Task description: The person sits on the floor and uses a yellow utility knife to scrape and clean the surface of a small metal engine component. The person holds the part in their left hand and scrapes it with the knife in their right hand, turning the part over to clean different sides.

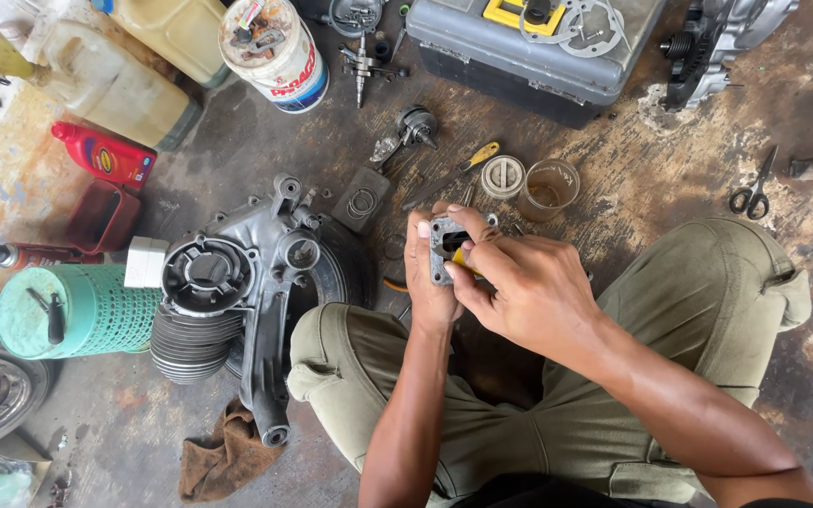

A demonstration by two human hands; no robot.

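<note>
Both arms reach forward over the bent knees. The left hand [428,273] is curled shut, thumb pointing up. The right hand [519,282] leans in beside it, fingers bent and pinching.

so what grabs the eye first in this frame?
Dead centre, the left hand holds up a small grey metal part while the right hand works at it with something yellow between the fingers. Left of the knees lies a big grey engine casing with a finned cylinder, on a stained, oily floor. A grey toolbox sits at the top edge.
</note>
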